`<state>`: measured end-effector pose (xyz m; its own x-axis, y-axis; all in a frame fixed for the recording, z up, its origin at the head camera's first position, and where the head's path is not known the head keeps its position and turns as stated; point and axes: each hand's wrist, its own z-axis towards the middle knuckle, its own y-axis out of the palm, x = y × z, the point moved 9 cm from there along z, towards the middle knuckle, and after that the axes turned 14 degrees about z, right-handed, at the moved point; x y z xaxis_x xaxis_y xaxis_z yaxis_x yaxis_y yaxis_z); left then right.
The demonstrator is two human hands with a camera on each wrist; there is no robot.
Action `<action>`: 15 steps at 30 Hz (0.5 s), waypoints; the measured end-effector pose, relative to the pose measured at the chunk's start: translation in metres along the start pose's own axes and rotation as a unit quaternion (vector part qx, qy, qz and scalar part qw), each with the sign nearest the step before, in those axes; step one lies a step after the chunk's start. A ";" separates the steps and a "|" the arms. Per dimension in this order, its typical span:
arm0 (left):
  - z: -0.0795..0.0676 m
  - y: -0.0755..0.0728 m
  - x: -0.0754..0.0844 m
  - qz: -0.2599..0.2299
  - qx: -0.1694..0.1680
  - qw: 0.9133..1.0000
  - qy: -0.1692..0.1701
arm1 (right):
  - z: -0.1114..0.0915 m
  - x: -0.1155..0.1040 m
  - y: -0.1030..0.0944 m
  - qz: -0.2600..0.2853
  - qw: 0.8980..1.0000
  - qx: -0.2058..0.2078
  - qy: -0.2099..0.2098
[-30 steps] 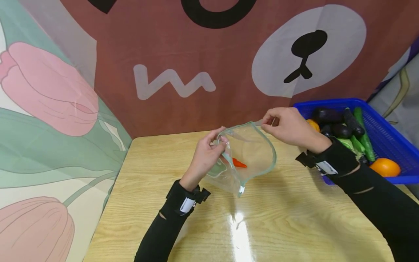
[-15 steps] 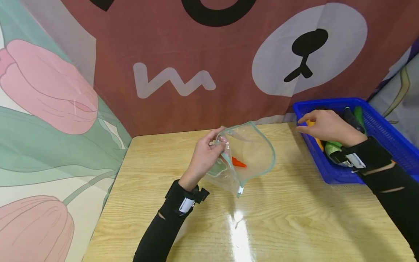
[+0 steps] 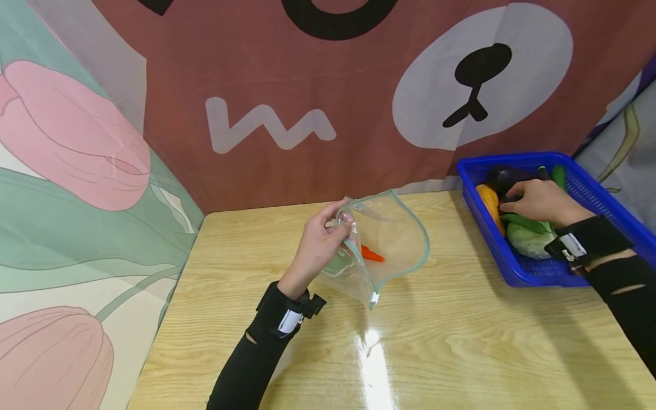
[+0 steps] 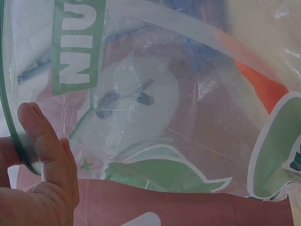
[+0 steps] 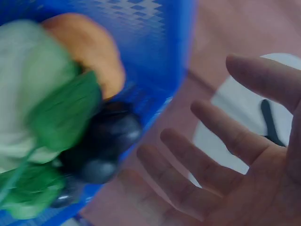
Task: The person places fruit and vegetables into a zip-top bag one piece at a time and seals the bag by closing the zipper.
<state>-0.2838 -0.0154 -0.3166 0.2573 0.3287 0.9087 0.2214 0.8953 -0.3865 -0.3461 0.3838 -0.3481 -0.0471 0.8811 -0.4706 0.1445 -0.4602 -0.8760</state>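
Note:
My left hand pinches the rim of a clear zip bag with green trim, whose mouth gapes toward the right. Inside the bag lies an orange-red, tapered thing like a carrot; through the printed plastic it also shows in the left wrist view. Over the blue basket reaches my right hand, fingers spread loosely and holding nothing in the right wrist view. Close below it are a pale green cabbage, a green leafy piece, dark eggplants and a yellow-orange vegetable.
A green cucumber lies at the basket's back. The basket's walls stand up around the vegetables. A white slider sits at the bag's near corner. Behind the wooden table hangs a printed cloth.
My right hand has left the bag's rim area and moved right, over the basket, uncovering the yellow-orange vegetable. The left hand keeps holding the bag in the same place.

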 end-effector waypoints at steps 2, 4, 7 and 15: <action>0.000 0.000 0.001 0.002 0.000 1.000 0.005 | 0.001 0.009 -0.001 -0.002 1.000 0.001 0.007; -0.001 -0.001 0.001 0.003 0.000 1.000 0.007 | 0.002 0.017 -0.002 -0.006 1.000 0.006 0.012; -0.001 -0.001 0.002 0.004 -0.001 1.000 0.010 | 0.002 0.023 -0.003 -0.015 1.000 0.019 0.019; -0.001 0.000 0.002 0.005 -0.004 1.000 0.005 | 0.007 0.044 0.001 -0.021 0.998 0.034 0.044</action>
<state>-0.2829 -0.0150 -0.3153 0.2685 0.3339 0.9035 0.2261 0.8899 -0.3961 -0.3548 0.4216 -0.3702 0.0348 0.9044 -0.4252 0.0757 -0.4266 -0.9013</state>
